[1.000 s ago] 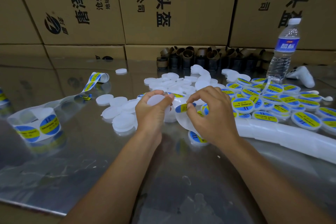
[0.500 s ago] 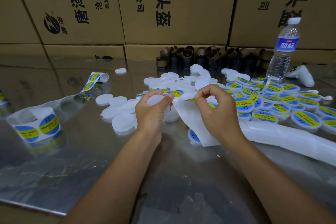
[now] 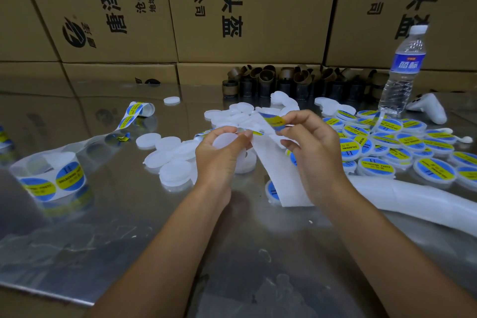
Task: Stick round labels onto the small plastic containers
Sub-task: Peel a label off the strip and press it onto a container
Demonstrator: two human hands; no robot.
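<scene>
A blank white container (image 3: 225, 141) is held above the worktop (image 3: 108, 245) at the middle of the view, with the left hand (image 3: 219, 162) gripping it, thumb and fingers curled round its rim and its flat face turned toward the camera. Just right of the container and slightly higher, the right hand (image 3: 316, 155) pinches a blue and yellow round label (image 3: 273, 120) between thumb and forefinger. The label sits at the upper end of a white backing strip (image 3: 281, 170); whether it is fully peeled free cannot be told. The strip passes just beside the container, then runs down and off to the right across the worktop. Left of the container and below it, blank containers (image 3: 175, 162) lie in an overlapping heap, and more lie behind it. To the right of the container, labelled containers (image 3: 387, 142) are spread in a crowd, blue and yellow faces up. Far left of the container stands a label roll (image 3: 54, 178), its strip trailing back to a curled end. Behind the container is a cluster of brown tubes (image 3: 268, 80), and behind it to the right stands an upright water bottle (image 3: 402, 70) with a white handheld device (image 3: 429, 108) beside it. Printed cardboard boxes (image 3: 247, 8) are stacked behind everything.
</scene>
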